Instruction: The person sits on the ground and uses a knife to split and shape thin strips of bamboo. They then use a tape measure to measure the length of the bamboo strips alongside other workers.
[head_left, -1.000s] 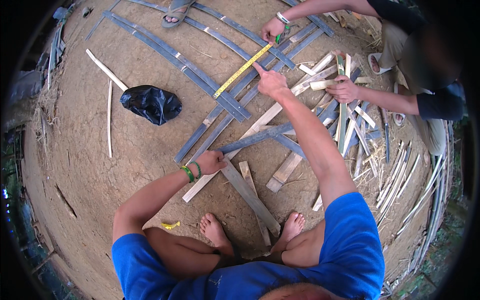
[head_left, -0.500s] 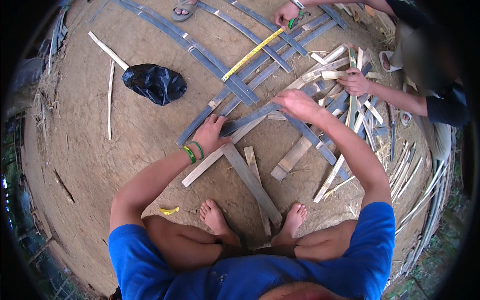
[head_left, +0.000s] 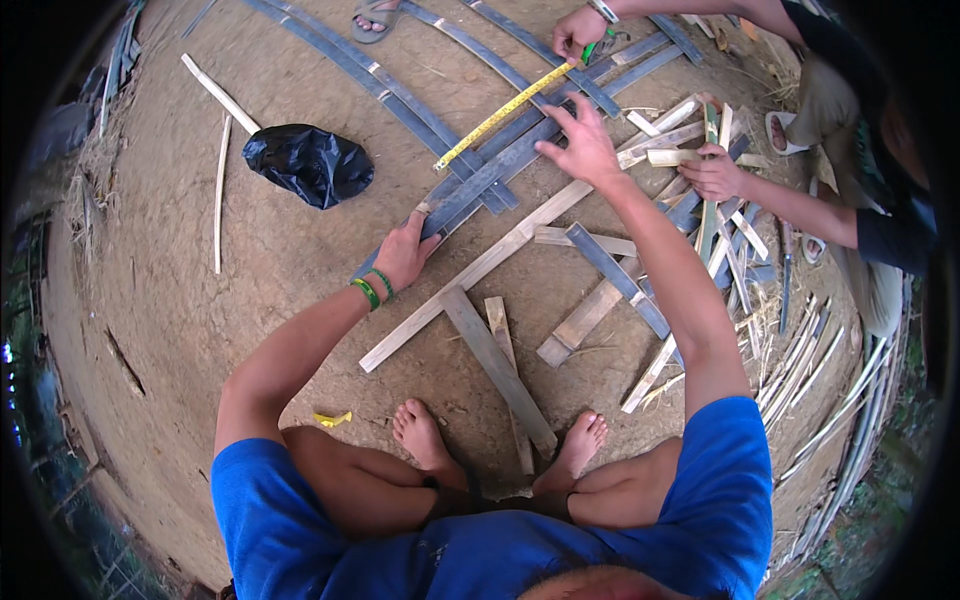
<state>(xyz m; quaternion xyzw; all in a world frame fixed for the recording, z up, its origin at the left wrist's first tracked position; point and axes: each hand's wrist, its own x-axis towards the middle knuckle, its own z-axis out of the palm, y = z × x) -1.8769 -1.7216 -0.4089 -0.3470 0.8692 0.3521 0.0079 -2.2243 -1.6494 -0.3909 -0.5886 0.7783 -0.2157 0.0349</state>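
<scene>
Black bag: a crumpled, shiny black plastic bag lies on the bare dirt ground, far left, well apart from both hands.
Yellow scrap: a small yellow scrap lies near the person's left foot.
Tape measure: a yellow tape measure runs slantwise across the far slats; another person's hand holds its far end beside a green part.
Dark slats: long grey-blue bamboo slats lie side by side, slanting from the near left to the far right.
Left hand: the left hand, two green bands at the wrist, grips the near end of the dark slats, fingers curled over it.
Right hand: the right hand lies flat on the dark slats just beside the tape measure, fingers spread open.
Pale slat: a long light bamboo slat runs under the right arm, near both hands.
Loose pieces: short slats lie crossed in front of the feet.
Other person: a second hand at the far right rests on a pale stick; the body is cut off at the rim.
Hard to tell: the tape's markings are too small to read.
</scene>
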